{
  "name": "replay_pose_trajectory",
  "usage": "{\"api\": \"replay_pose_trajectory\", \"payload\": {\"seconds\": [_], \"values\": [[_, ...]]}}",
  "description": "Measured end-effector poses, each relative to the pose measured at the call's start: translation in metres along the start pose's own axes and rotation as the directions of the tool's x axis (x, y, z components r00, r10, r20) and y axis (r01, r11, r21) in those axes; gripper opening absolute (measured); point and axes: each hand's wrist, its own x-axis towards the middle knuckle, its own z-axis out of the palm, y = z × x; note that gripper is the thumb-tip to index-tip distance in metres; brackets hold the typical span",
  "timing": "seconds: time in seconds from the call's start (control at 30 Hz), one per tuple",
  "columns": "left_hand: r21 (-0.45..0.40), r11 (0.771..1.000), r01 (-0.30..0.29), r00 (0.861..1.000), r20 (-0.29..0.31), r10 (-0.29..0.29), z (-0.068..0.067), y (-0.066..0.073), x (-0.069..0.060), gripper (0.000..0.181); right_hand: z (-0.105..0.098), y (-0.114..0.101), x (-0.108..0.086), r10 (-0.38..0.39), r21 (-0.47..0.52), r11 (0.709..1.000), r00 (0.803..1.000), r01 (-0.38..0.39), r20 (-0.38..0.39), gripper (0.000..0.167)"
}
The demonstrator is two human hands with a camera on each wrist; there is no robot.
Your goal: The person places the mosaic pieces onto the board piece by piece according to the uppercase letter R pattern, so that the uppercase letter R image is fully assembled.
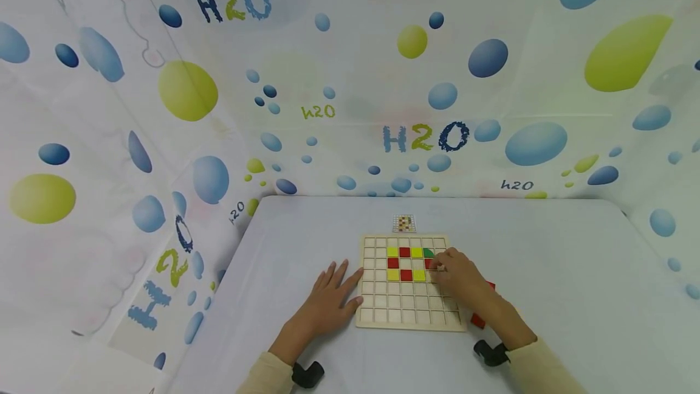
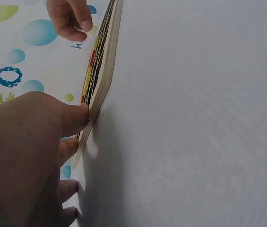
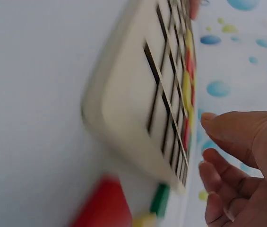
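Note:
A pale wooden grid board lies on the table with coloured tiles in its upper squares. Red tiles alternate with yellow tiles around a bare square, and a green piece sits at the upper right corner. My left hand is spread flat at the board's left side, its thumb and a finger touching that edge. Over the right part of the board, my right hand hovers by a red tile. In the right wrist view its thumb stands apart from the bent fingers, with nothing visible between.
A small card with a printed coloured grid pattern lies behind the board. Loose red pieces are on the table right of the board, partly under the right forearm. A green piece and a yellow piece lie there too.

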Motion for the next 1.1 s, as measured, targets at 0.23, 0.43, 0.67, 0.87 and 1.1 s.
{"api": "replay_pose_trajectory", "payload": {"seconds": [0.23, 0.43, 0.67, 0.87, 1.1], "values": [[0.001, 1.000, 0.006, 1.000, 0.006, -0.006, -0.002, 0.001, 0.000, 0.065, -0.033, 0.027, -0.019, 0.104, -0.052, 0.994, 0.994, -0.101, 0.045, 0.031], [-0.015, 1.000, -0.002, 1.000, 0.009, 0.003, -0.004, 0.003, -0.001, 0.064, -0.030, 0.042, -0.030, 0.102, -0.113, 0.989, 0.992, -0.093, 0.070, 0.027], [-0.008, 1.000, -0.006, 1.000, 0.010, 0.007, -0.004, 0.003, -0.001, 0.064, -0.026, 0.047, -0.029, 0.064, -0.120, 0.991, 0.998, -0.062, 0.007, 0.028], [-0.009, 1.000, -0.002, 1.000, 0.016, 0.002, -0.004, 0.002, -0.001, 0.064, -0.020, 0.049, -0.025, 0.051, -0.135, 0.989, 0.999, -0.052, -0.010, 0.028], [-0.001, 1.000, -0.004, 1.000, 0.020, 0.004, -0.005, 0.003, -0.001, 0.064, -0.022, 0.048, -0.024, 0.047, -0.125, 0.991, 0.998, -0.052, -0.041, 0.031]]}}
